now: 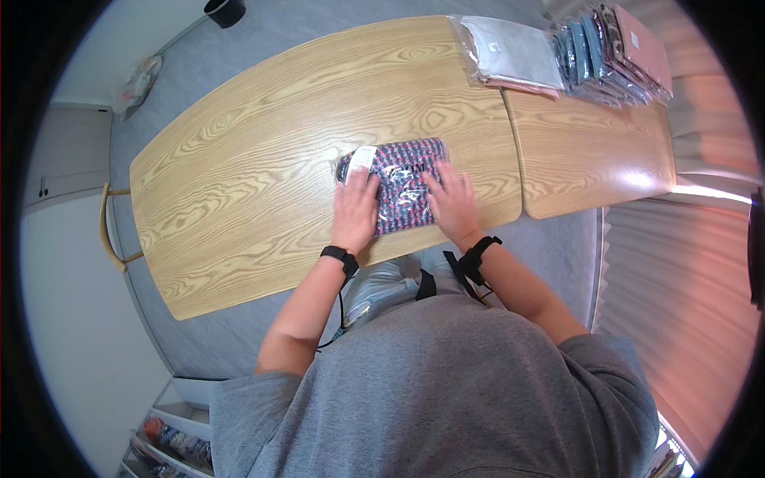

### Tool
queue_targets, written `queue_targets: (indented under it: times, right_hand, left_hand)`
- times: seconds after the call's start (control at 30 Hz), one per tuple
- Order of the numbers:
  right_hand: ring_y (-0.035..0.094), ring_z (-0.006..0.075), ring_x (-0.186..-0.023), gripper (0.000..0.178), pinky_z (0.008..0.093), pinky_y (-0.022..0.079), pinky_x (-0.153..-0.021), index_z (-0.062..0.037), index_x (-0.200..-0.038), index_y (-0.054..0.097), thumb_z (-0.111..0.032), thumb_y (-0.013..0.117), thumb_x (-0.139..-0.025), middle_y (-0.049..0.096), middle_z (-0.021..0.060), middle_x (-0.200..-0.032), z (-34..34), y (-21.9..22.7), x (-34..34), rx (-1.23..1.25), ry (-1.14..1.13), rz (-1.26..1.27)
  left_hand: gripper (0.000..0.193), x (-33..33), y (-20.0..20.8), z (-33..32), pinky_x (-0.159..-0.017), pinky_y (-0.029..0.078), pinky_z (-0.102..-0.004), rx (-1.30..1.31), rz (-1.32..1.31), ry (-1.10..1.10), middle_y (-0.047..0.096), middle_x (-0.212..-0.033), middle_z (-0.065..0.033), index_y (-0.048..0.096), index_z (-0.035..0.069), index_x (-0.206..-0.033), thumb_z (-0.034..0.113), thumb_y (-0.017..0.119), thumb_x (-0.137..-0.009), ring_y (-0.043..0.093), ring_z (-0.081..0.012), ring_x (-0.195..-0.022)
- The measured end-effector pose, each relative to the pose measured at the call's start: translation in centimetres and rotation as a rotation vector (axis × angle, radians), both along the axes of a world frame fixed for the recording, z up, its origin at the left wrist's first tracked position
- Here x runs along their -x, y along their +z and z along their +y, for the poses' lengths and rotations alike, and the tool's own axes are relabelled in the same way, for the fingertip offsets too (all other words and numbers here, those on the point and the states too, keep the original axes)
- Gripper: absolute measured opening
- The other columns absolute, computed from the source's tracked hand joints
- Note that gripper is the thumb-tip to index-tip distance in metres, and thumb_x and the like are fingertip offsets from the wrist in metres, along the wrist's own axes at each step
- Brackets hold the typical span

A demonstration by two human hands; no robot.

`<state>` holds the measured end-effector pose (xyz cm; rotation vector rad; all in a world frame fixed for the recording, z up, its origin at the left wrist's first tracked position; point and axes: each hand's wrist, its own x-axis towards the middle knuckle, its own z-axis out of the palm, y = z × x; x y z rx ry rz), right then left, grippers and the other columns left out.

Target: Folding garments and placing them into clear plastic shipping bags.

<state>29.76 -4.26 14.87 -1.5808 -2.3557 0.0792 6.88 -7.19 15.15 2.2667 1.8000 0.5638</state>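
In front of me on the wooden table (319, 103) lies a folded garment in a clear plastic bag (405, 203), dark with a pink and blue pattern. A white label (363, 157) shows near its upper left corner. My left hand (356, 211) rests over the left side of the bag, fingers stretched out. Over the right side lies my right hand (454, 201), its fingers spread on the plastic. Neither hand grips the bag; both seem to press on it from above. Each wrist wears a black band.
At the far right of the table lies a white bagged garment (514, 54), beside a stack of bagged folded clothes (610, 56). A chair (107, 227) stands at the left edge. A black bin (225, 11) and a plastic bag (139, 84) are on the floor beyond. Curtains hang at right.
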Motion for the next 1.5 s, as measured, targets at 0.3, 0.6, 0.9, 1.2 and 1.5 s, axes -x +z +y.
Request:
queue_targets:
  times: [0.3, 0.6, 0.9, 1.2, 1.5]
  right_hand:
    - [0.032, 0.0275, -0.133, 0.059, 0.0542, 0.025, -0.105, -0.0237, -0.135, 0.046, -0.038, 0.062, -0.081, 0.039, 0.0059, -0.144, 2.2, -0.3, 2.8, 0.115, 0.393, 0.026]
    - [0.036, 0.0242, -0.13, 0.058, 0.0509, 0.029, -0.102, -0.0248, -0.129, 0.053, -0.038, 0.065, -0.073, 0.043, 0.0029, -0.14, 2.8, -2.6, 3.4, 0.11, 0.366, 0.043]
    - [0.045, 0.0273, -0.122, 0.059, 0.052, 0.03, -0.1, -0.0222, -0.129, 0.052, -0.038, 0.063, -0.073, 0.047, 0.0049, -0.137, 3.1, -3.1, 3.4, 0.134, 0.396, 0.012]
    - [0.03, 0.0307, -0.134, 0.065, 0.0522, 0.022, -0.108, -0.0178, -0.137, 0.042, -0.042, 0.062, -0.08, 0.034, 0.0111, -0.145, 3.3, 1.0, 2.7, 0.219, 0.454, 0.027]
    - [0.052, 0.0316, -0.11, 0.075, 0.0407, 0.04, -0.098, 0.002, -0.127, 0.042, -0.026, 0.079, -0.069, 0.054, 0.0194, -0.115, 1.5, -0.4, -0.3, 0.269, -0.183, 0.407]
  left_hand:
    - [0.062, -0.3, -2.9, 1.4, -0.109, 0.016, -0.0564, 0.143, 0.02, -0.166, 0.024, -0.151, -0.0131, 0.036, 0.001, -0.137, 0.032, 0.05, -0.085, 0.021, -0.03, -0.14]
    - [0.071, 0.0, -4.8, 2.0, -0.109, 0.013, -0.0589, 0.227, 0.054, -0.174, 0.025, -0.151, -0.0099, 0.032, 0.005, -0.141, 0.038, 0.051, -0.081, 0.019, -0.0263, -0.141]
    - [0.073, 0.0, -5.2, 1.9, -0.109, 0.01, -0.0601, 0.294, 0.019, -0.174, 0.026, -0.151, -0.0111, 0.034, 0.004, -0.14, 0.035, 0.053, -0.077, 0.019, -0.0254, -0.141]
    - [0.074, 0.4, -3.0, 2.2, -0.11, 0.007, -0.0584, 0.281, -0.079, -0.216, 0.021, -0.151, -0.0164, 0.026, 0.001, -0.142, 0.034, 0.053, -0.083, 0.016, -0.033, -0.141]
    - [0.06, 6.2, -7.9, -2.0, -0.09, 0.043, -0.0341, 0.374, -0.856, 0.584, 0.05, -0.122, -0.0169, 0.039, -0.005, -0.13, 0.013, 0.068, -0.08, 0.051, -0.0232, -0.108]
